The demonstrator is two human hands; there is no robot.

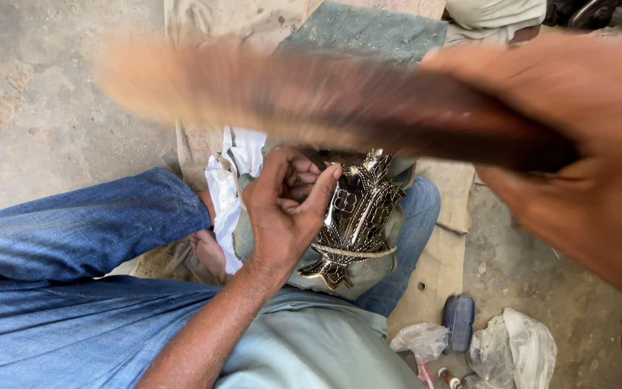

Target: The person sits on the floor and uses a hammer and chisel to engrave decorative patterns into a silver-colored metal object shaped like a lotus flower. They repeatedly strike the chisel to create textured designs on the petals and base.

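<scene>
right hand (584, 173) fingers wrapped round long brown wooden stick (311, 101), blurred, raised above lap | left hand (286, 209) fingers curled on shiny ornate silver-and-gold metal piece (358, 216) lying on grey cloth pad (354, 270) over blue-jeaned knee (73, 230) | clear plastic bags (512, 349) on floor

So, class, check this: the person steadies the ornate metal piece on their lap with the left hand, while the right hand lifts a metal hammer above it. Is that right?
Not quite. The right hand lifts a long wooden tool, blurred in motion, not a metal hammer. The rest holds: the left hand steadies the ornate metal piece on the lap, as the head view shows.
</scene>
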